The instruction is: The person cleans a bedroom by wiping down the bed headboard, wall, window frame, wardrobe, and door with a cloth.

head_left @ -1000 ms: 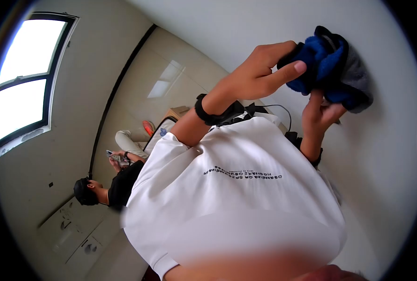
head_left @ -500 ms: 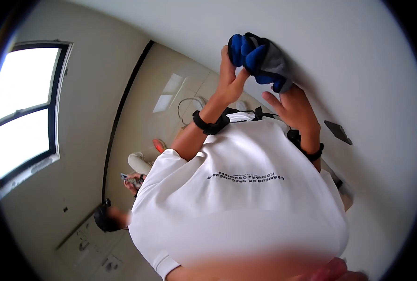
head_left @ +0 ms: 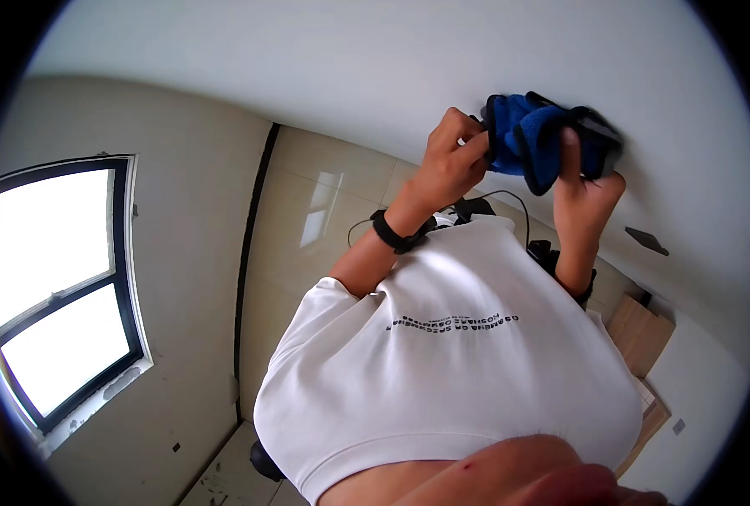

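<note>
Blue cloth [head_left: 543, 135] had shifted rightward, fingers of the left hand [head_left: 449, 166] and right hand [head_left: 589, 201] clamped on it; apparent reshaping next called for 2 firm holds.
</note>
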`<state>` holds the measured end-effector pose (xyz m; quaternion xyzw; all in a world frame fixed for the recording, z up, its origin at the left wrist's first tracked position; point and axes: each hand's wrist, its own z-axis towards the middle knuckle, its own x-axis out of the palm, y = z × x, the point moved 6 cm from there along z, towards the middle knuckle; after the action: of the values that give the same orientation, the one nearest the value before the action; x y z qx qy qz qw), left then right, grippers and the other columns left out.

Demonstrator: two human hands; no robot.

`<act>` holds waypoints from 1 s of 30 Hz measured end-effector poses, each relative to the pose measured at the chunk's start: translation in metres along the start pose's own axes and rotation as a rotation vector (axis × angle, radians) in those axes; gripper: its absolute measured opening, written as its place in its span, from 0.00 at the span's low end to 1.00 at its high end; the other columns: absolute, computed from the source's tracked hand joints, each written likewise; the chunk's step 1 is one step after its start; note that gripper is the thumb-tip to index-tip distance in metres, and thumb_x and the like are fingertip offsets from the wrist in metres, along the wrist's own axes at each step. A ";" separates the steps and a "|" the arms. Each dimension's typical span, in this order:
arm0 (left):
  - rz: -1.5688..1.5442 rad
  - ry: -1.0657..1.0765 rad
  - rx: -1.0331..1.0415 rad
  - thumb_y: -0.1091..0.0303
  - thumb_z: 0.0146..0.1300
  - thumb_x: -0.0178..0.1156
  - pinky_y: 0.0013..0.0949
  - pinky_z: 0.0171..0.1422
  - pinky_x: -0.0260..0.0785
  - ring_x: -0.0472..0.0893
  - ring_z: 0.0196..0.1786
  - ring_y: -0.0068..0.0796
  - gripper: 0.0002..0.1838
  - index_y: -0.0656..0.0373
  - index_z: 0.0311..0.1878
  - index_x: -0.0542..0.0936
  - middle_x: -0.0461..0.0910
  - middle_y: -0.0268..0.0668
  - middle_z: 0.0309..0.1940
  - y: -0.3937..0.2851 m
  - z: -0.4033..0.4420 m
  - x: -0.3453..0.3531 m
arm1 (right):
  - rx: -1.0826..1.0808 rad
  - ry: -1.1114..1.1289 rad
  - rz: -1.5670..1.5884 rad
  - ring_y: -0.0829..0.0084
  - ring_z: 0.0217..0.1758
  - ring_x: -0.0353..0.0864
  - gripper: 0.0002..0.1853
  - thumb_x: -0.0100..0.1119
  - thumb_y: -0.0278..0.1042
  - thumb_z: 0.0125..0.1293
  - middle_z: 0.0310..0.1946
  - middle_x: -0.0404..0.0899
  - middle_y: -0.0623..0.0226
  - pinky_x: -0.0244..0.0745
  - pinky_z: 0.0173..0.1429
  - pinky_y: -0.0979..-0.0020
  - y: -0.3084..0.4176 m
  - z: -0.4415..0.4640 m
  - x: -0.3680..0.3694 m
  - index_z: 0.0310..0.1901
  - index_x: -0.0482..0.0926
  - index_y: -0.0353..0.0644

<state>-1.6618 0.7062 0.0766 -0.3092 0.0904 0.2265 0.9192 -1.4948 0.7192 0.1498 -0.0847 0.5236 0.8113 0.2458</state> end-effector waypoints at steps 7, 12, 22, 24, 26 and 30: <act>0.067 0.086 -0.159 0.78 0.36 0.65 0.34 0.29 0.66 0.72 0.26 0.35 0.12 0.56 0.29 0.78 0.69 0.33 0.25 0.057 -0.028 -0.036 | -0.076 -0.065 -0.150 0.86 0.18 0.69 0.13 0.71 0.37 0.59 0.15 0.78 0.66 0.65 0.24 0.76 -0.008 -0.019 0.057 0.27 0.82 0.35; 0.162 -0.048 -0.099 0.76 0.39 0.64 0.34 0.25 0.62 0.70 0.22 0.35 0.11 0.59 0.30 0.78 0.69 0.34 0.22 0.060 -0.011 -0.097 | -0.348 -0.267 -0.124 0.74 0.30 0.82 0.09 0.67 0.28 0.60 0.30 0.85 0.63 0.77 0.43 0.74 0.027 -0.029 0.057 0.38 0.82 0.32; -0.186 -0.231 -0.548 0.80 0.56 0.59 0.24 0.27 0.72 0.80 0.31 0.23 0.21 0.65 0.54 0.68 0.75 0.42 0.42 0.081 0.002 -0.192 | -0.029 -0.132 0.187 0.83 0.18 0.73 0.10 0.69 0.29 0.59 0.20 0.81 0.69 0.72 0.27 0.78 0.060 -0.016 0.165 0.30 0.81 0.30; -0.347 -0.157 -0.746 0.79 0.62 0.58 0.24 0.30 0.77 0.83 0.39 0.30 0.19 0.68 0.52 0.62 0.71 0.44 0.51 0.094 -0.015 -0.197 | -0.095 -0.068 0.075 0.83 0.16 0.71 0.11 0.70 0.31 0.59 0.18 0.80 0.68 0.69 0.26 0.77 0.054 -0.020 0.194 0.29 0.81 0.31; -0.377 -0.200 -0.801 0.74 0.64 0.56 0.31 0.36 0.78 0.83 0.42 0.36 0.17 0.67 0.53 0.63 0.72 0.46 0.51 0.116 -0.033 -0.198 | -0.187 0.017 -0.080 0.80 0.14 0.68 0.14 0.70 0.38 0.59 0.13 0.75 0.63 0.65 0.22 0.72 0.052 -0.023 0.221 0.27 0.82 0.34; -0.812 -0.295 -1.360 0.57 0.72 0.46 0.48 0.56 0.73 0.77 0.57 0.45 0.21 0.60 0.61 0.63 0.70 0.49 0.58 0.188 -0.084 -0.197 | -0.147 0.320 -0.044 0.71 0.14 0.69 0.18 0.63 0.43 0.64 0.13 0.73 0.58 0.66 0.24 0.71 0.051 -0.035 0.301 0.26 0.81 0.33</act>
<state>-1.9264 0.7168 -0.0293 -0.7767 -0.3091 -0.0814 0.5427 -1.7834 0.7648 0.0568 -0.2419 0.4933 0.8181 0.1700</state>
